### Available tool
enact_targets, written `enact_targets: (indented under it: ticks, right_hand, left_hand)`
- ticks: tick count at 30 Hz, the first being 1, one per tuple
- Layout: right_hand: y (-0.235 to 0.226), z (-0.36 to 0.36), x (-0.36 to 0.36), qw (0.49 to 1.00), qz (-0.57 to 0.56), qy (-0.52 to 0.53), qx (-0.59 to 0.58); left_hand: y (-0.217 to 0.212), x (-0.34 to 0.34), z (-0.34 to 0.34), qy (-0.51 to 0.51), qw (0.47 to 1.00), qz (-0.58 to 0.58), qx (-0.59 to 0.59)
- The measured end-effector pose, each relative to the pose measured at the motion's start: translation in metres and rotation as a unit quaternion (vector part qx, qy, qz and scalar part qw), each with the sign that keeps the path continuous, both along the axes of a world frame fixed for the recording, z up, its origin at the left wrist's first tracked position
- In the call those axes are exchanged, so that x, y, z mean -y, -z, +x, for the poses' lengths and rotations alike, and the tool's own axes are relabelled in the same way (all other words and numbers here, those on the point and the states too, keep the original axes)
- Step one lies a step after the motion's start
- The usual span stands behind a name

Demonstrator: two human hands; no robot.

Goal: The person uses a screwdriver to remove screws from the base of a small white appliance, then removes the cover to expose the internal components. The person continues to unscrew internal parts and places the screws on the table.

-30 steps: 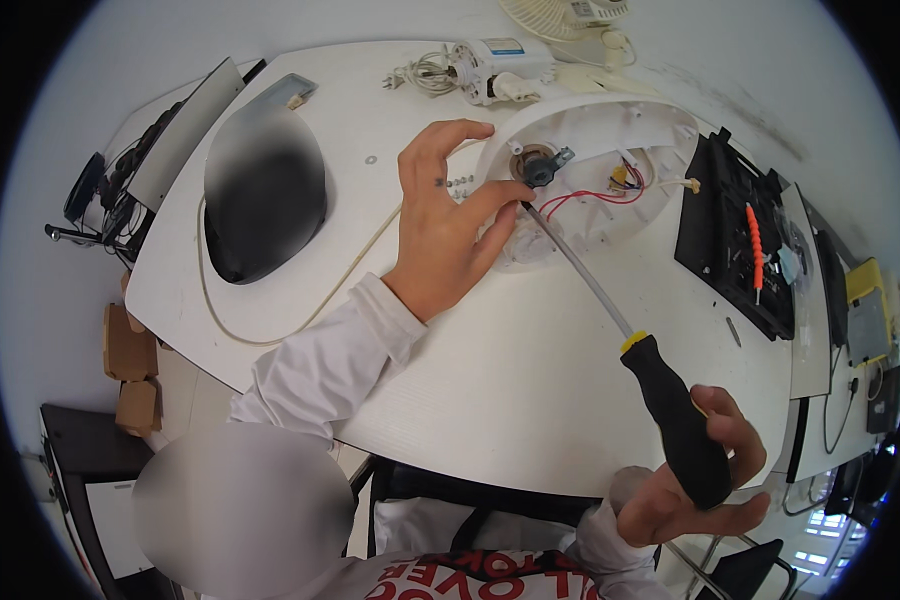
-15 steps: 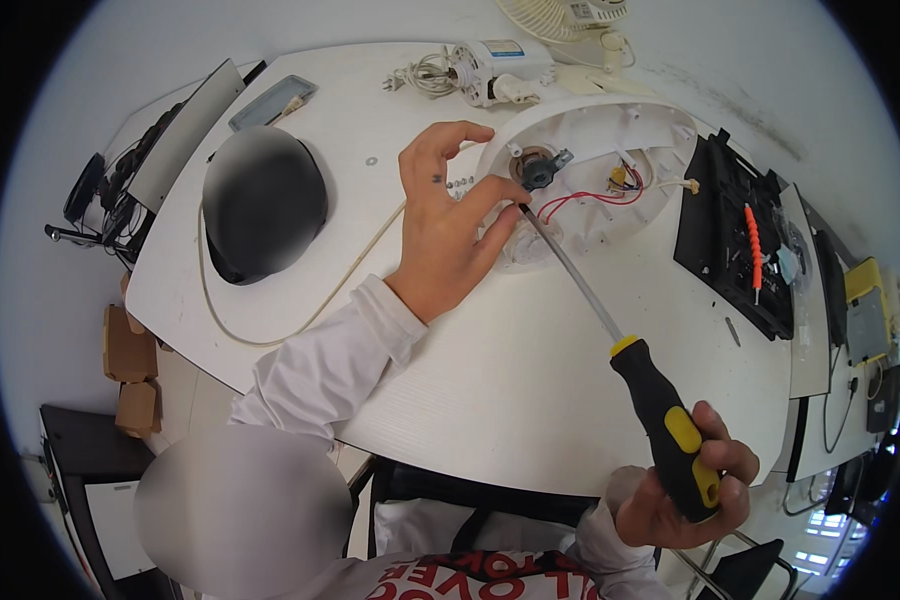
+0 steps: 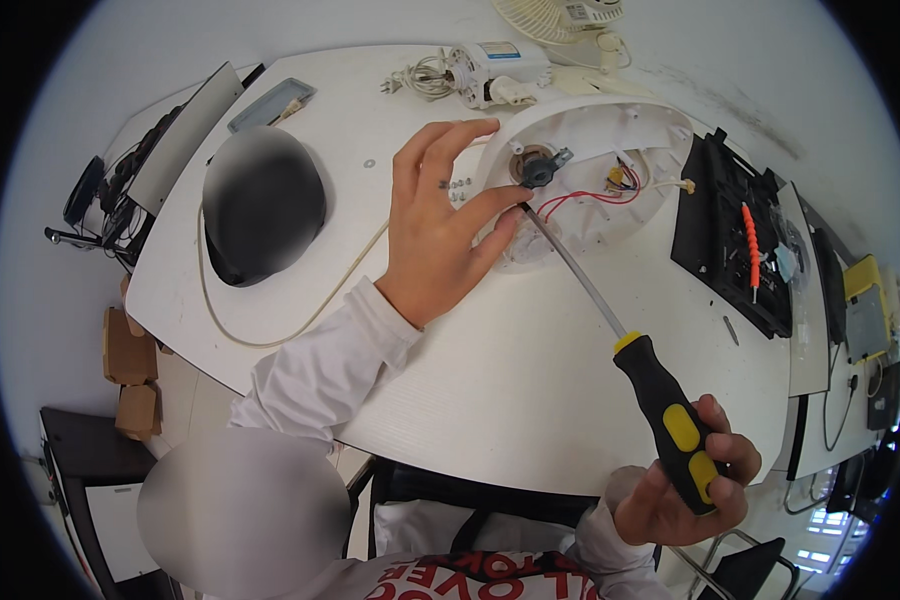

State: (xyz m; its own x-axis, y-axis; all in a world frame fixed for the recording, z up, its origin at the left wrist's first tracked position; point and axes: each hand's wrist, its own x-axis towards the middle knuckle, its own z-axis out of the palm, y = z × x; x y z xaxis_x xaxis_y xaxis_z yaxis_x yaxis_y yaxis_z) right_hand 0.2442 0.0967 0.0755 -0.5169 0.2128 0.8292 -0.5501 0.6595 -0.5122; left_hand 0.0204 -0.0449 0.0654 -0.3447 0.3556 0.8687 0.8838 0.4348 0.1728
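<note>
My right hand [image 3: 692, 490] grips the black and yellow handle of a long screwdriver [image 3: 593, 296] at the lower right. Its shaft slants up and left to a white oval plastic housing [image 3: 620, 225]. At the shaft's tip, the thumb and index finger of my left hand [image 3: 440, 225] are pinched together; the other fingers stretch out toward the housing's rim. A small dark part [image 3: 538, 172] sits in the housing just beyond my index fingertip. Red wires [image 3: 595, 194] run across the inside. My fingers hide whatever the tip touches.
Small screws [image 3: 457, 184] lie beside my left hand, and a washer [image 3: 369, 163] farther left. Behind stand a white motor unit [image 3: 495, 72] and a cream fan [image 3: 560, 18]. A black tool case [image 3: 715, 200] holds an orange-handled tool [image 3: 751, 245]. A blurred dark round object [image 3: 265, 205] is at left.
The screwdriver handle has turned a little in my right hand, so its yellow pads face up more. My left hand has shifted slightly, still pinching at the tip.
</note>
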Motion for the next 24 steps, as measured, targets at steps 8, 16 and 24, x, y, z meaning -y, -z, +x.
enact_targets:
  ticks: [8, 16, 24]
  right_hand:
    - [0.005, 0.006, -0.006, 0.994, -0.077, -0.036, -0.074]
    - [0.015, 0.012, -0.028, 0.978, -0.166, 0.081, -0.094]
    - [0.028, 0.011, -0.047, 0.972, -0.212, 0.070, -0.071]
  left_hand:
    - [0.002, 0.001, -0.002, 0.007, 1.000, 0.004, 0.014]
    - [0.000, 0.001, 0.001, 0.002, 1.000, 0.003, -0.004]
    - [-0.007, 0.011, 0.001, 0.032, 0.998, 0.055, -0.023]
